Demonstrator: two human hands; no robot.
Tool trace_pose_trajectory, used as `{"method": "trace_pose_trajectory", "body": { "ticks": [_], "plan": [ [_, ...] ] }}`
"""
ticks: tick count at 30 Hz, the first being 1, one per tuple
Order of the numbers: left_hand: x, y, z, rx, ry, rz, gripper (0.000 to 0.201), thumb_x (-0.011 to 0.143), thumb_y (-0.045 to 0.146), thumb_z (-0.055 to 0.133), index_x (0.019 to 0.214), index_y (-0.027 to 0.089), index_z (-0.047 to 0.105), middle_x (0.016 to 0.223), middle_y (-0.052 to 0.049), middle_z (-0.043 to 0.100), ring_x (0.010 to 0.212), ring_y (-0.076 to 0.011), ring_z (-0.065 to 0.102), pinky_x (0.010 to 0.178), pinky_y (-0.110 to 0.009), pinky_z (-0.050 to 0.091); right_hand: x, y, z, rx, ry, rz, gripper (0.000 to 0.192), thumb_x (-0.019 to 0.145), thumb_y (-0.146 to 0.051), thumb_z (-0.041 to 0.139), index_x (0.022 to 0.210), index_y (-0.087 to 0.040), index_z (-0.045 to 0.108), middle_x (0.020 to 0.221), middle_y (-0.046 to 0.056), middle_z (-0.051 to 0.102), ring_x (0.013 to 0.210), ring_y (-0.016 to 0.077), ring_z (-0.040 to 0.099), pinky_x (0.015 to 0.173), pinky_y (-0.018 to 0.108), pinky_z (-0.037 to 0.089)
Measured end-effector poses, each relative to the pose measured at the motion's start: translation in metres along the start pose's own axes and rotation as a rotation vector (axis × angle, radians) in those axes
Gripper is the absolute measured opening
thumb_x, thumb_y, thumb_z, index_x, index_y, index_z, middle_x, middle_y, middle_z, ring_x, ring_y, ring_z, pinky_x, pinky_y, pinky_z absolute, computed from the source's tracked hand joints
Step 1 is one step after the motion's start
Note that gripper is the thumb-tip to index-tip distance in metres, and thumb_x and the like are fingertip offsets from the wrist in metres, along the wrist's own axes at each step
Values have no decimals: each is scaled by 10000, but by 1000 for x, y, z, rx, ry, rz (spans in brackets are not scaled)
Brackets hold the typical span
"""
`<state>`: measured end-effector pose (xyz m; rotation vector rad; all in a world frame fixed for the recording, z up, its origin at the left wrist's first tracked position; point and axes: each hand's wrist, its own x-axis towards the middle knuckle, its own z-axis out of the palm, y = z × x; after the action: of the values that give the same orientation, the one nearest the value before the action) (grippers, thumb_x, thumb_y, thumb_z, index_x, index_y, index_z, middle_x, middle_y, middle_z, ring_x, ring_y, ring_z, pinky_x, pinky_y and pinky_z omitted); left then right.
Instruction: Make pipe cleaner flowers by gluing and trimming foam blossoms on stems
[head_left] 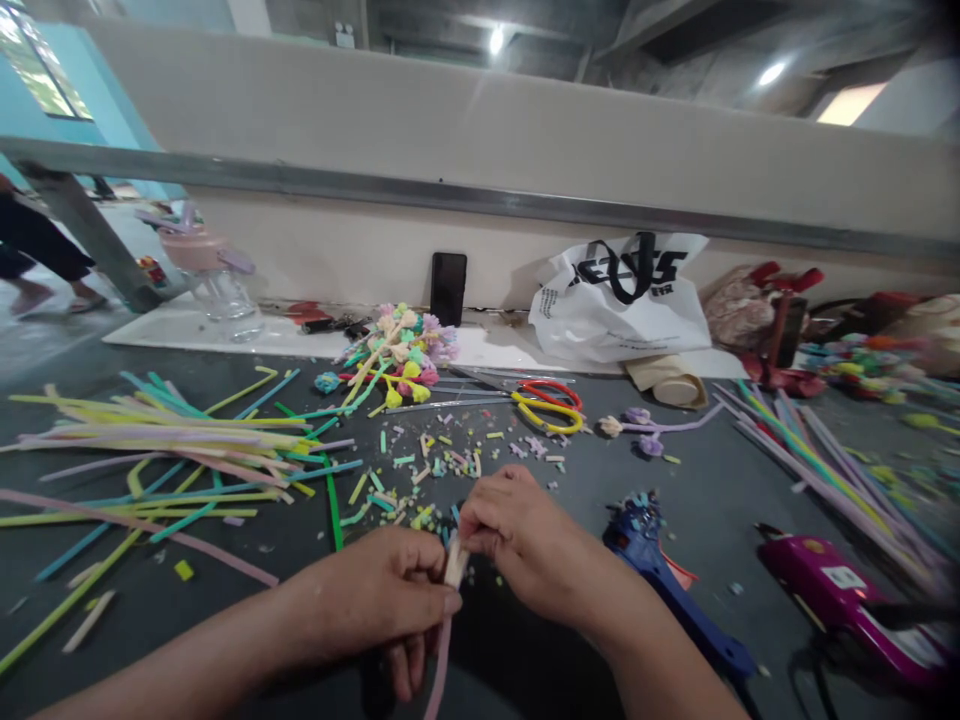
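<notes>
My left hand [390,600] and my right hand [517,545] meet low in the middle of the view over a dark table [247,600]. Both pinch one pale pink pipe cleaner [452,580]; its upper end is rolled between my fingertips and its tail hangs down toward me. Just beyond my hands lie many short cut bits [435,465] of coloured pipe cleaner. Behind those bits rests a bunch of finished pipe-cleaner flowers [405,350].
Long pipe cleaners [172,440] spread at left, more [817,450] at right. Red and yellow scissors [547,405], a blue glue gun [667,575], a magenta glue gun [840,590]. At the back: white bag [622,300], black phone [448,287], clear bottle [217,280]. A person's legs [37,255] far left.
</notes>
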<state>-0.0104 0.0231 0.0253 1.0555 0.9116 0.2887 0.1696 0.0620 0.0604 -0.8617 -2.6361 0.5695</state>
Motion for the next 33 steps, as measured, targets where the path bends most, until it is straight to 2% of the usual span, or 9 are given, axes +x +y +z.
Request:
{"method": "trace_pose_trajectory", "body": {
  "ticks": [7, 14, 20, 24, 29, 33],
  "plan": [
    [-1, 5, 4, 1, 33, -32, 44, 713, 192, 459, 679, 183, 434, 379, 62, 511, 310, -98, 501, 366, -189, 412, -1, 0, 4, -15, -20, 1, 202, 748, 29, 470, 728, -172, 489, 732, -20, 550, 747, 121, 476, 788, 291, 280],
    [-2, 4, 3, -2, 42, -32, 87, 713, 231, 498, 680, 180, 436, 405, 50, 539, 315, -101, 512, 377, -201, 424, 0, 0, 6, -26, -17, -7, 219, 715, 47, 448, 720, -171, 475, 741, -12, 534, 737, 126, 452, 785, 295, 284],
    [-5, 3, 3, -15, 3, -5, 286, 774, 450, 494, 704, 182, 425, 428, 43, 534, 332, -96, 514, 365, -176, 392, 0, 0, 5, -30, -14, 2, 225, 711, 46, 427, 709, -176, 463, 736, -3, 534, 740, 138, 450, 776, 303, 290],
    [-4, 3, 4, 1, 37, -2, 394, 781, 558, 424, 696, 173, 441, 432, 20, 546, 321, -90, 503, 341, -162, 368, -1, 0, 6, -34, -10, -4, 229, 714, 49, 429, 712, -178, 457, 738, -6, 533, 746, 135, 450, 781, 300, 293],
    [-2, 5, 7, 6, 67, -53, 335, 762, 488, 466, 661, 170, 437, 403, 30, 524, 304, -92, 491, 341, -181, 395, 0, 2, 10, -3, -6, -6, 208, 737, 31, 458, 718, -176, 474, 736, -13, 537, 752, 130, 461, 794, 304, 304],
    [-4, 7, 6, 3, 70, -39, 296, 769, 445, 456, 657, 172, 429, 411, 24, 529, 316, -98, 506, 343, -178, 394, 3, 3, 10, 172, 37, 76, 158, 779, -31, 492, 758, -181, 537, 767, -7, 553, 760, 129, 496, 734, 266, 363]
  ]
}}
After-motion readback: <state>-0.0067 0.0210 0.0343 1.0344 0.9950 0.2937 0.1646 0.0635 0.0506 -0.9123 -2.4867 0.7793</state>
